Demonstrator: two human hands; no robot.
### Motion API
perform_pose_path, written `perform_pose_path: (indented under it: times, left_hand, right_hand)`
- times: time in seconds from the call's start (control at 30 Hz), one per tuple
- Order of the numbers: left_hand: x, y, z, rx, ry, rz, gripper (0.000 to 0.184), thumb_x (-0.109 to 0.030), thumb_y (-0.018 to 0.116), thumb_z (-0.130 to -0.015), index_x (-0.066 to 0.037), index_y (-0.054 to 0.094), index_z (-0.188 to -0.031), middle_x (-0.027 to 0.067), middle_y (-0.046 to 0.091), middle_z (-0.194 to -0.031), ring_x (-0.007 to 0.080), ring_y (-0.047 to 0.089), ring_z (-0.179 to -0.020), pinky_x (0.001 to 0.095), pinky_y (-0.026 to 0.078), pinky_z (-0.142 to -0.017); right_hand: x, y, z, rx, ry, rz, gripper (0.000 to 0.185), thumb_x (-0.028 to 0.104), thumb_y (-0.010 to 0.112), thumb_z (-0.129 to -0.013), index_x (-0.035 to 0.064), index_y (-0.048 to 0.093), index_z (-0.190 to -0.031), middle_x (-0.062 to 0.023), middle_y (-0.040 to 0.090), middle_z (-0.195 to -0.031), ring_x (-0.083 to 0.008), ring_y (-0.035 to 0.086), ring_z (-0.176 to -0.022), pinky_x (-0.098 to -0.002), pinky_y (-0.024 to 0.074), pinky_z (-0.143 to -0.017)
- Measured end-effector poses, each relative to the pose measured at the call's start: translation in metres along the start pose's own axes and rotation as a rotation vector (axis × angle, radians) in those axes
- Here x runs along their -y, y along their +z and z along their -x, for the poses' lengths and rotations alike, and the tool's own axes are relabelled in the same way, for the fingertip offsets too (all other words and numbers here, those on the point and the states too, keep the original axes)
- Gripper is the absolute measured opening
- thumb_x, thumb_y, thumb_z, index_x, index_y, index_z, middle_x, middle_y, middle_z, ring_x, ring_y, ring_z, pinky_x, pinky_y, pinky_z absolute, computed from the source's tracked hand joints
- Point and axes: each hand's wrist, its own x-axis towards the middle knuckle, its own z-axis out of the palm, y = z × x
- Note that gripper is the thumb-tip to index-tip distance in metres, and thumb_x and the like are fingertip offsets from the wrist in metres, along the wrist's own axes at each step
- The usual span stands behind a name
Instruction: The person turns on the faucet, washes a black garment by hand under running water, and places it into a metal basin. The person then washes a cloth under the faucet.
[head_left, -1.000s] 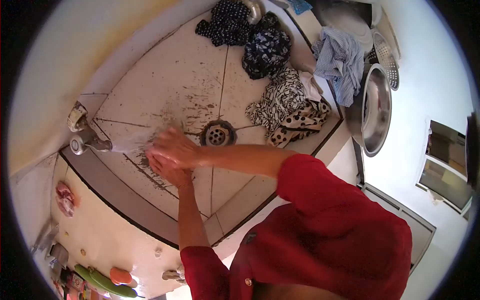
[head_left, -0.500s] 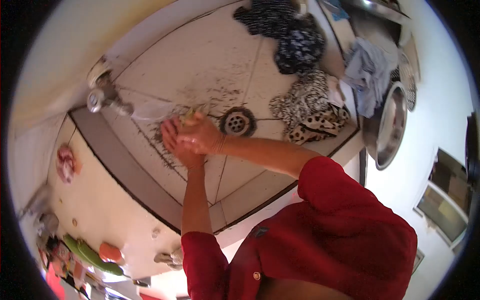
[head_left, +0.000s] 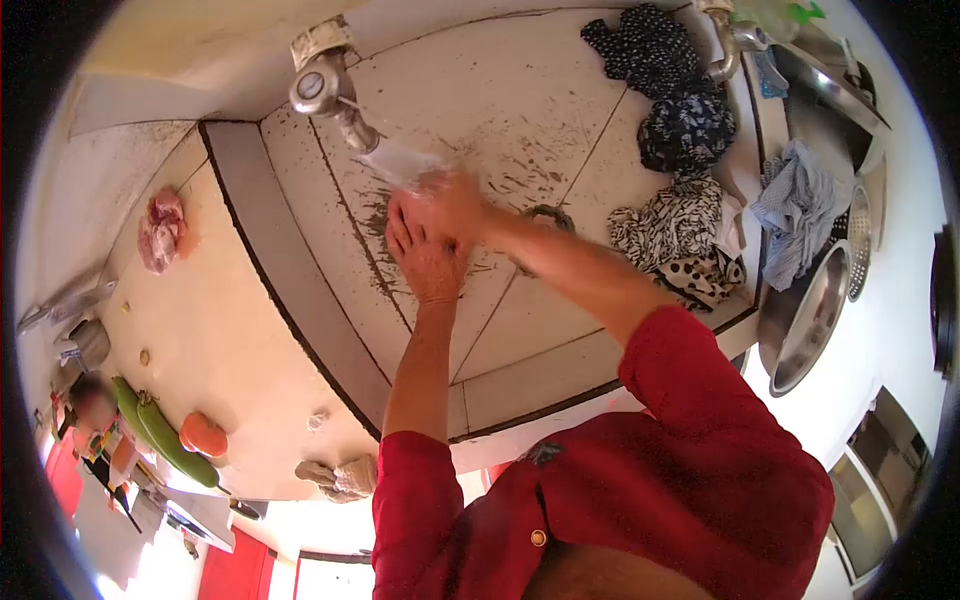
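Observation:
In the head view, my left hand (head_left: 428,262) is under the tap (head_left: 340,105), its fingers bent up against my right hand. My right hand (head_left: 452,205) lies over its fingertips, smeared by motion. Water (head_left: 405,163) runs from the spout onto both hands. Whatever is between the palms is hidden. Beneath them is a pale tiled sink floor (head_left: 520,325) strewn with dark wet bits. Behind my right wrist, the drain (head_left: 548,218) is partly covered.
Bunched patterned cloths (head_left: 665,220) lie along the sink's right side, with a grey cloth (head_left: 797,212) and a steel bowl (head_left: 812,320) beyond. A second tap (head_left: 735,45) is at top right. The left counter holds raw meat (head_left: 161,232), green gourds (head_left: 160,435), a tomato (head_left: 203,436) and ginger (head_left: 340,479).
The view has shifted, so the tap and sink sit further right. My hands stay together under the water; a yellowish-green bit seen at my right fingers earlier is out of sight.

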Motion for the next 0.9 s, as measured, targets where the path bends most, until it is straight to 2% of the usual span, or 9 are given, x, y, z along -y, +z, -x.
perform_pose_path:
  times: [0.1,0.17,0.3,0.37,0.43,0.5,0.6,0.8,0.9]
  left_hand:
    - [0.002,0.002,0.001,0.003,-0.004,0.038,0.069,-0.045,0.061,-0.088,0.002,0.042,-0.136,0.0205,0.026,-0.153,0.0381,0.024,-0.141,0.0515,0.024,-0.111]
    - [-0.002,-0.005,0.001,0.017,-0.007,0.058,0.069,-0.043,0.063,-0.088,0.003,0.042,-0.135,0.0213,0.027,-0.152,0.0384,0.024,-0.141,0.0515,0.024,-0.111]
    - [0.007,0.009,0.006,0.088,0.042,-0.094,0.07,-0.042,0.064,-0.086,0.003,0.042,-0.135,0.0222,0.027,-0.152,0.0382,0.024,-0.14,0.0513,0.023,-0.111]
    - [0.0,-0.005,0.0,0.084,0.005,-0.016,0.071,-0.042,0.064,-0.085,0.003,0.041,-0.135,0.0227,0.026,-0.152,0.0381,0.024,-0.14,0.051,0.023,-0.112]
    - [0.002,-0.001,-0.001,0.026,-0.007,0.048,0.073,-0.041,0.064,-0.085,0.003,0.039,-0.138,0.0221,0.026,-0.153,0.0377,0.024,-0.141,0.0501,0.022,-0.112]
    - [0.001,0.0,0.004,0.016,-0.019,0.078,0.074,-0.043,0.062,-0.087,0.002,0.037,-0.14,0.0216,0.026,-0.153,0.0378,0.024,-0.141,0.0504,0.021,-0.112]
    - [-0.005,-0.004,0.0,0.033,-0.028,0.056,0.075,-0.046,0.06,-0.089,0.003,0.036,-0.141,0.021,0.026,-0.153,0.0382,0.024,-0.141,0.0512,0.021,-0.112]
    - [0.004,0.006,0.007,-0.015,0.025,-0.023,0.081,-0.048,0.064,-0.085,0.003,0.035,-0.141,0.0197,0.024,-0.155,0.0369,0.021,-0.142,0.0496,0.021,-0.113]
    - [0.001,0.002,0.004,0.032,-0.032,0.052,0.085,-0.05,0.064,-0.085,-0.001,0.032,-0.146,0.0179,0.022,-0.156,0.0359,0.019,-0.144,0.0487,0.021,-0.113]
  right_hand:
    - [-0.032,-0.012,-0.052,-0.054,0.173,-0.38,0.03,0.029,0.063,-0.079,0.0123,0.066,-0.103,-0.0123,0.064,-0.112,-0.0323,0.056,-0.115,-0.0555,0.0384,-0.086]
    - [-0.038,-0.004,-0.046,-0.254,-0.133,0.087,0.029,0.029,0.061,-0.081,0.0121,0.067,-0.104,-0.0126,0.063,-0.119,-0.0301,0.053,-0.12,-0.0596,0.0355,-0.089]
    - [0.027,0.002,0.016,-0.255,-0.013,0.325,0.038,0.024,0.068,-0.077,0.0137,0.064,-0.114,-0.0108,0.06,-0.119,-0.0275,0.054,-0.108,-0.0525,0.0378,-0.088]
    - [0.041,0.005,0.018,-0.184,-0.012,0.62,0.043,0.024,0.065,-0.078,0.0135,0.059,-0.12,-0.0121,0.057,-0.124,-0.0265,0.047,-0.122,-0.0522,0.0305,-0.093]
    - [-0.022,0.018,-0.025,-0.04,0.058,0.07,0.045,0.022,0.067,-0.076,0.0129,0.058,-0.119,-0.0112,0.058,-0.12,-0.0259,0.046,-0.119,-0.0509,0.0313,-0.095]
    - [-0.036,0.013,-0.038,0.006,0.071,-0.071,0.044,0.021,0.068,-0.075,0.0124,0.057,-0.116,-0.0105,0.058,-0.117,-0.0253,0.047,-0.117,-0.051,0.0312,-0.096]
    - [-0.012,-0.008,-0.037,-0.261,-0.055,0.147,0.038,0.024,0.068,-0.075,0.0125,0.06,-0.11,-0.0096,0.06,-0.103,-0.0263,0.053,-0.104,-0.0524,0.0342,-0.094]
    - [0.018,0.009,0.031,-0.123,-0.166,0.157,0.025,0.028,0.065,-0.079,0.0122,0.065,-0.098,-0.0095,0.061,-0.085,-0.0304,0.059,-0.082,-0.0518,0.0411,-0.081]
    - [-0.022,0.017,-0.015,-0.13,-0.042,-0.017,0.029,0.029,0.065,-0.082,0.0128,0.065,-0.106,-0.0104,0.064,-0.095,-0.0317,0.059,-0.091,-0.0521,0.0405,-0.089]
